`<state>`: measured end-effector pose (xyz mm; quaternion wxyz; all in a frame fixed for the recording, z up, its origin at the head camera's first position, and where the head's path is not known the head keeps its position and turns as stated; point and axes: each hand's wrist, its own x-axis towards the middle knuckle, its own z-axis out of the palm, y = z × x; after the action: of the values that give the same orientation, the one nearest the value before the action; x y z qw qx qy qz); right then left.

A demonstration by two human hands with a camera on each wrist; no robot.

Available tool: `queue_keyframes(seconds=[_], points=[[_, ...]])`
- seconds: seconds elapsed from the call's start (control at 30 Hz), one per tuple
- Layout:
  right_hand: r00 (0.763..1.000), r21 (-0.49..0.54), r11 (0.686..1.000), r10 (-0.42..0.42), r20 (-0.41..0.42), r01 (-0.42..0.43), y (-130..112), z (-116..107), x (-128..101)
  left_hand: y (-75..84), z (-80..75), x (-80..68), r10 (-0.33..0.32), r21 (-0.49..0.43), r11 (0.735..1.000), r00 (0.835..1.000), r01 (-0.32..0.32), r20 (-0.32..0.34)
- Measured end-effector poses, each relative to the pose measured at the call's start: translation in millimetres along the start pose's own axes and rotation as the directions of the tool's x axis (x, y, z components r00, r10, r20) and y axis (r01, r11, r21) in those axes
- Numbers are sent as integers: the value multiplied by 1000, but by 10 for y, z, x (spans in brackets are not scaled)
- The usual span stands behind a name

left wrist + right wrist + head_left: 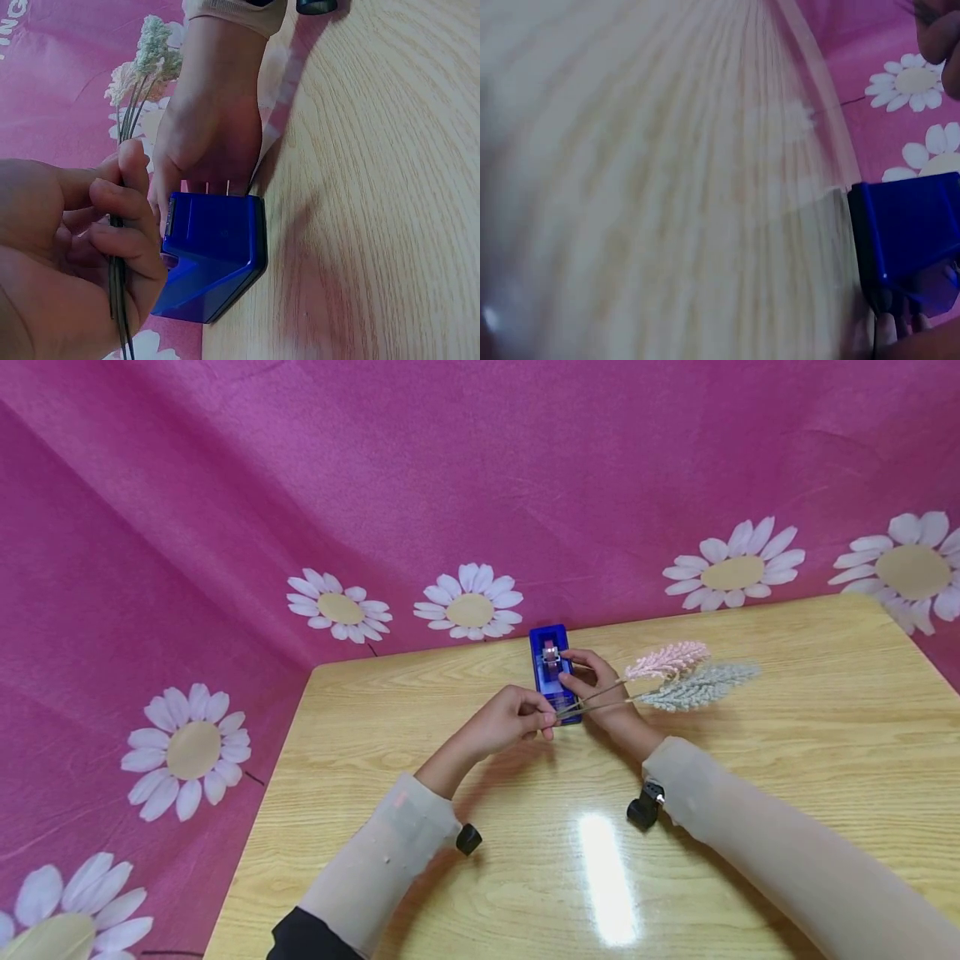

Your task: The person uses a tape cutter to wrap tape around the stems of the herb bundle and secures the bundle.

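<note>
My left hand [546,720] pinches the thin stems [120,285] of two artificial sprigs, one pink [667,658] and one grey-white [697,687], whose heads point right above the table. In the left wrist view the thumb and fingers [124,217] curl round those stems. A blue tape dispenser [551,672] stands just behind the stems. My right hand [572,670] holds it from the right, fingers curled over its top. From the left wrist view that hand [206,176] sits behind the dispenser [214,255]. Whether it also touches the tape is hidden.
The wooden table [787,760] meets a pink cloth with white daisies [468,602] at the back and left. Its left edge [277,777] is close to my left arm. The right wrist view is blurred, showing table grain and the blue dispenser [911,232].
</note>
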<state>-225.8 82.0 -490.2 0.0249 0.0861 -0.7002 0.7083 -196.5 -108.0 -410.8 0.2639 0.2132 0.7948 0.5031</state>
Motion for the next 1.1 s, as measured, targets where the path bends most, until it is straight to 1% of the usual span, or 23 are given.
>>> queue_keyframes(seconds=[0.13, 0.23, 0.37, 0.5, 0.6, 0.83, 0.9, 0.97, 1.03, 1.07, 1.1], points=[[999, 9, 999, -47, 11, 46, 24, 7, 33, 5, -24, -18, -5, 31, 999, 1000, 5, 6], [998, 17, 998, -64, 16, 64, 55, -7, 47, 14, -37, -35, -8, 57, 998, 1000, 7, 10], [999, 30, 999, -43, 29, 42, 58, -21, 51, 18, -39, -48, 5, 66, 998, 1000, -5, 8], [998, 42, 998, -56, 29, 55, 48, -11, 37, -2, -29, -41, 13, 57, 998, 1000, -12, -17], [997, 30, 997, -68, 34, 67, 54, -13, 28, -15, -16, -35, 11, 54, 998, 999, -9, -39], [999, 20, 1000, -13, 42, 12, 41, -24, 39, 3, 7, -26, -8, 33, 999, 998, 10, -66], [1000, -1, 1000, 0, 22, 0, 29, -30, 19, 17, 17, -21, -21, 19, 1000, 997, 23, -73], [1000, -47, 999, 14, -6, -14, 0, -43, -32, 28, 27, -17, -29, 8, 1000, 997, 30, -77], [999, -132, 991, 28, -35, -32, -42, -72, -112, 31, 31, -14, -35, -3, 999, 996, 35, -79], [999, -179, 983, 38, -37, -44, -66, -91, -160, 30, 31, -15, -38, -6, 999, 996, 38, -80], [998, -204, 977, 57, -29, -61, -97, -111, -210, 29, 29, -16, -40, -7, 999, 996, 39, -81]])
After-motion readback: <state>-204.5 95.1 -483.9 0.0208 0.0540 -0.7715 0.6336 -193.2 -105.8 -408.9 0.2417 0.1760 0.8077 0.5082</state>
